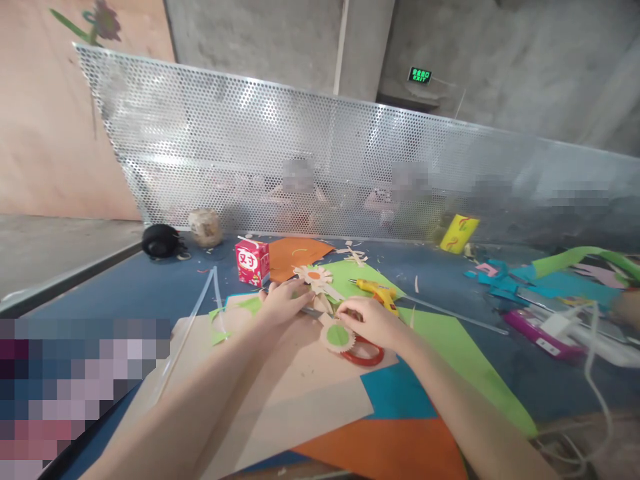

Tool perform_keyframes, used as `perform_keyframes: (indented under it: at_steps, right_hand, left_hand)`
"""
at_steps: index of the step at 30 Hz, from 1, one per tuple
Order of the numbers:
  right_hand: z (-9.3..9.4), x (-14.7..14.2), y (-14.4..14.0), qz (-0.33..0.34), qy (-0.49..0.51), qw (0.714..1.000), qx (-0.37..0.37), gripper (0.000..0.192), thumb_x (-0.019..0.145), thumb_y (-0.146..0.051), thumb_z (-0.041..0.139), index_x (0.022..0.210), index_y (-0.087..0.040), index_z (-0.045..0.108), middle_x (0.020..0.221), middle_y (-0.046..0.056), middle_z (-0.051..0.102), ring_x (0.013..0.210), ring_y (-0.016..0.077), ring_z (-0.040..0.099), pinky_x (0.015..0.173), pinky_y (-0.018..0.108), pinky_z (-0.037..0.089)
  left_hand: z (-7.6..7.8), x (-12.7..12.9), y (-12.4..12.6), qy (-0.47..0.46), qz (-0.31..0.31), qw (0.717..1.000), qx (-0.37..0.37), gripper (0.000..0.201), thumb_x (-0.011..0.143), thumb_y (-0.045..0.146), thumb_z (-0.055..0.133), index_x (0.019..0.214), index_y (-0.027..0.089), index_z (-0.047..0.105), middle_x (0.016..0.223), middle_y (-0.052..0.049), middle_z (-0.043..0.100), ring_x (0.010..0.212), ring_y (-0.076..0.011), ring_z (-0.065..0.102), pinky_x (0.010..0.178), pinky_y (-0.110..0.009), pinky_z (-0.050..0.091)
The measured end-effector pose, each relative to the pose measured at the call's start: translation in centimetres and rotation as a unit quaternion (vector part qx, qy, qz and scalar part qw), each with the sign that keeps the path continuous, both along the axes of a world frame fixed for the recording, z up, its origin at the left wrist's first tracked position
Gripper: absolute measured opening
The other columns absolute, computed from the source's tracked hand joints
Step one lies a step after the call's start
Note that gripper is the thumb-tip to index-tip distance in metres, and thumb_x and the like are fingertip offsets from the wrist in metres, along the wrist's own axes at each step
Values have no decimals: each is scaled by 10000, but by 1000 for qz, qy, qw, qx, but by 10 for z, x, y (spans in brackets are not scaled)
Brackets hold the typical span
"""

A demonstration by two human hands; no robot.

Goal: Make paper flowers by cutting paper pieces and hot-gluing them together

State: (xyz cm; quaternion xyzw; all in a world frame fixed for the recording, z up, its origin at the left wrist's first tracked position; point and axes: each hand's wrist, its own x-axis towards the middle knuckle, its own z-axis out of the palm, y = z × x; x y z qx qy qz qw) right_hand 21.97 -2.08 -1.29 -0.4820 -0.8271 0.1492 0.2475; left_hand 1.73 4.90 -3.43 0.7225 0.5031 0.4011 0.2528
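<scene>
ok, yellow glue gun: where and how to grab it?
Probably by its handle, coming from the right and above: the glue gun lies with its nozzle pointing left and the handle angled back toward the wearer. The right hand sits just in front, so a straight-on approach looks blocked.

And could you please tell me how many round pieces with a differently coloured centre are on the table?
2: an orange-centred piece just beyond the left hand, and a green-centred piece beside the right hand. Others could be hidden from view.
</scene>
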Motion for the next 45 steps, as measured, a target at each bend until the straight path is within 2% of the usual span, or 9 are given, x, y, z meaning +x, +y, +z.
perform_keyframes:
  at_steps: [6, 9, 15, 20, 24, 28, 31, 41, 45]
  right_hand:
    - [-1, 2, 2, -1, 2, 1000, 5, 161, 833, -236, 446, 784, -211, 597, 800, 10, 631, 716, 140, 559, 611, 242, 398]
    - [0, 3, 3, -6, 7, 1000, 10, 155, 830, -230, 452, 785, -211, 600, 822, 9, 633, 731, 138, 563, 637, 247, 402]
    - [0, 6, 4, -16, 7, 1000, 0, 156, 822, -237, 458, 810, -210, 612, 840, 22, 634, 739, 146, 569, 642, 262, 413]
    - [-1, 7, 3, -11, 0, 1000, -26, 139, 785, -280, 521, 875, -220, 609, 838, 21, 638, 719, 149, 575, 592, 251, 413]
    - [-1, 6, 2, -8, -7, 999, -37, 147, 778, -311, 533, 867, -223, 610, 838, 24, 640, 705, 151, 575, 572, 252, 405]
    - [1, 6, 1, -6, -8, 999, -42, 157, 768, -321, 548, 877, -225, 608, 851, 22, 643, 714, 147, 573, 582, 248, 405]
    - [2, 7, 0, -8, -8, 999, -46, 194, 754, -332, 560, 917, -237, 601, 886, 19, 642, 702, 143, 565, 568, 245, 400]
    - [-3, 9, 4, 18, 10, 996, -92, 284, 677, -204, 630, 955, -250, 599, 846, 9, 630, 657, 129, 544, 538, 231, 400]
    - [-6, 8, 6, 53, 65, 989, -120, 262, 717, -171, 588, 971, -237, 593, 805, 3, 611, 699, 125, 569, 608, 238, 445]
  left_hand:
    - [10, 1, 0, -213, -23, 976, -33, 382, 592, 387, 658, 924, 198, 663, 886, -58, 682, 901, -250, 585, 813, -365, 414]
    - [15, 0, 4, -346, -12, 938, -26, 392, 625, 408, 637, 926, 156, 632, 965, -86, 658, 902, -211, 599, 779, -321, 456]
    - [15, -5, 9, -502, 32, 863, -40, 333, 483, 272, 737, 746, 173, 558, 667, 30, 591, 616, -113, 607, 623, -255, 497]
    - [18, -5, 7, -522, 36, 851, -54, 338, 444, 186, 726, 701, 188, 506, 605, 70, 491, 680, -137, 610, 651, -276, 497]
    - [14, -2, 6, -473, 48, 875, -86, 301, 514, 273, 715, 740, 156, 554, 667, 8, 563, 646, -149, 583, 586, -270, 460]
    - [5, -2, 9, -439, 61, 892, -90, 503, 387, 115, 759, 854, 143, 572, 677, 20, 550, 596, -121, 544, 554, -240, 419]
    - [4, -4, 12, -445, 49, 890, -86, 500, 367, 74, 738, 833, 141, 570, 625, 45, 529, 546, -108, 534, 544, -236, 417]
    - [20, 0, 1, -541, -6, 834, -107, 323, 422, 115, 743, 698, 153, 580, 593, 31, 593, 540, -110, 573, 555, -232, 455]
    - [24, 0, -3, -564, -2, 818, -117, 295, 423, 70, 732, 660, 161, 582, 578, 37, 601, 529, -96, 568, 537, -209, 452]
